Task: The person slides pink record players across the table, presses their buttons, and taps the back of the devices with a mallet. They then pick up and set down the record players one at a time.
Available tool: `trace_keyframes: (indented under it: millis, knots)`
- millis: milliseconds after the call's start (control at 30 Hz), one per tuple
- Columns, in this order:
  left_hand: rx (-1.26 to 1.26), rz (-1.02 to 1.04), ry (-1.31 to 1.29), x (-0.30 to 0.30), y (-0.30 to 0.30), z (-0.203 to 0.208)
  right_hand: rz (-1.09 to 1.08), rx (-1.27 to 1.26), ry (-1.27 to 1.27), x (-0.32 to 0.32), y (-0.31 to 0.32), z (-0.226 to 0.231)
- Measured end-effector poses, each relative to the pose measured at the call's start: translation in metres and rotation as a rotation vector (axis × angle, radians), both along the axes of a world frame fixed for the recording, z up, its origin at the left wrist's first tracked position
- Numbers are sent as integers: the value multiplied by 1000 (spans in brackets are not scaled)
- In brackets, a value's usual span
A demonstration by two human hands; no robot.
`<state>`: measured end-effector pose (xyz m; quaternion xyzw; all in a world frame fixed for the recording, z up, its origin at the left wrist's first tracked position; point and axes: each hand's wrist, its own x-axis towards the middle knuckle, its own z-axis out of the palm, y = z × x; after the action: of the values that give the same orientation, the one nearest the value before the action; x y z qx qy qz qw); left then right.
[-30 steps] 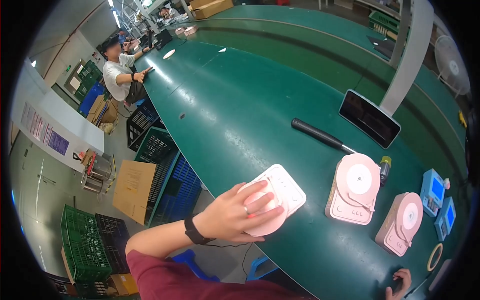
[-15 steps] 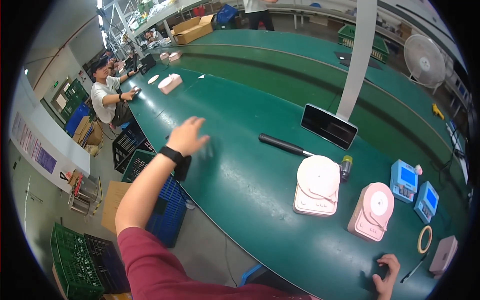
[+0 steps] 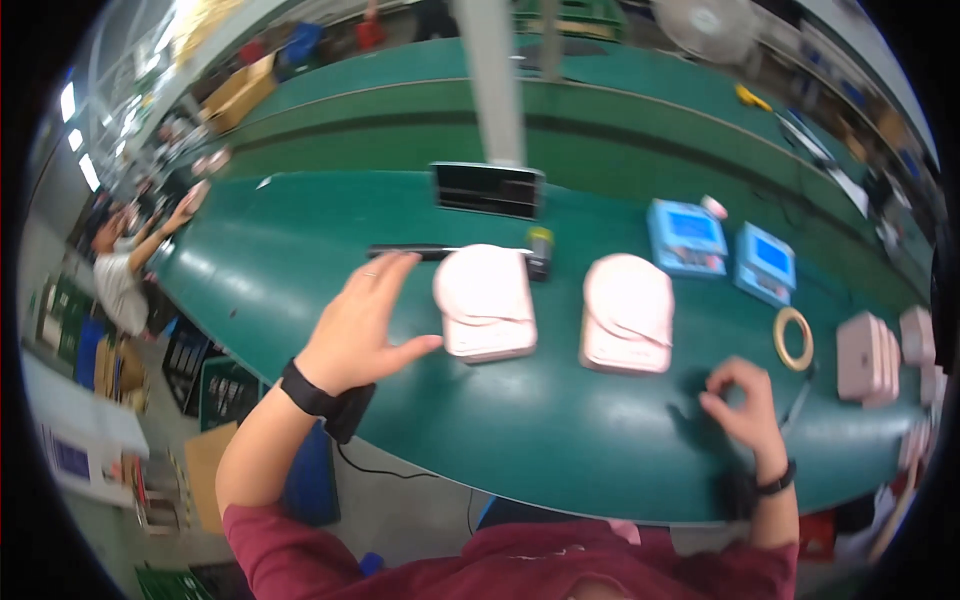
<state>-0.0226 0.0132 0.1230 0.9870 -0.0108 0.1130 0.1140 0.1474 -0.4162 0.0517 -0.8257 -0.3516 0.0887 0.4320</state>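
Observation:
My left hand (image 3: 362, 325) is open with fingers spread, hovering just left of a pink device (image 3: 485, 300) on the green table (image 3: 300, 250), thumb pointing at it without gripping. A second pink device (image 3: 627, 312) lies to the right of the first. My right hand (image 3: 740, 400) rests near the table's front edge with fingers curled loosely and nothing seen in it. A black pen-like tool (image 3: 410, 252) lies behind my left hand.
A dark tablet (image 3: 487, 188) stands by a grey post (image 3: 495, 80). Two blue devices (image 3: 686, 234) (image 3: 766, 260), a tape ring (image 3: 793, 338) and pink boxes (image 3: 868, 357) sit to the right. A person (image 3: 125, 270) works at the far left.
The view has swung right. My left hand came back from the far left of the table to beside the nearer pink device. My right hand lifted onto the table.

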Motion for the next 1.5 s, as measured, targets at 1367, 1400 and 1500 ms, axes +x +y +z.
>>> trace_keyframes:
  millis: [1367, 1400, 1500]
  knots:
    - [-1284, -310, 23, 146, -144, -113, 49, 580, 720, 22, -66, -13]
    - [-1324, -298, -10, 146, -142, -115, 34, 576, 745, 21, -65, -12]
    - [-1274, -317, 6, 144, -145, -117, 10, 533, 726, 21, -66, -13]
